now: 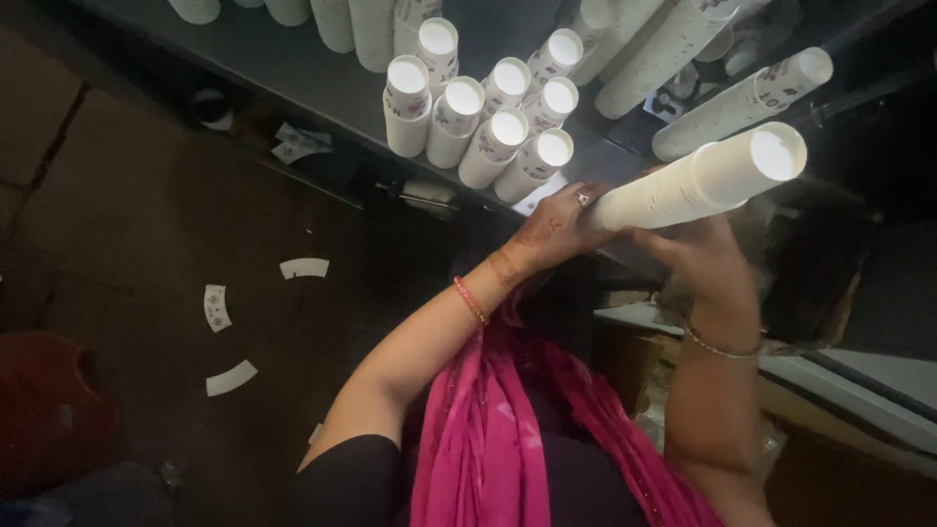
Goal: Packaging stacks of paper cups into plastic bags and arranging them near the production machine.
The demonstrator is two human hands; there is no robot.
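Observation:
A long stack of white paper cups lies across both my hands, its open end pointing up to the right. My left hand, with a ring and a red bangle on the wrist, grips the stack's lower end. My right hand, with a thin bracelet, holds it from beneath near the middle. Just beyond my left hand, several shorter stacks of white paper cups stand on a dark shelf.
More long cup stacks lean at the top right. Flat curved paper cup blanks lie scattered on the brown floor at left. A red object sits at the lower left. A pink scarf hangs over my front.

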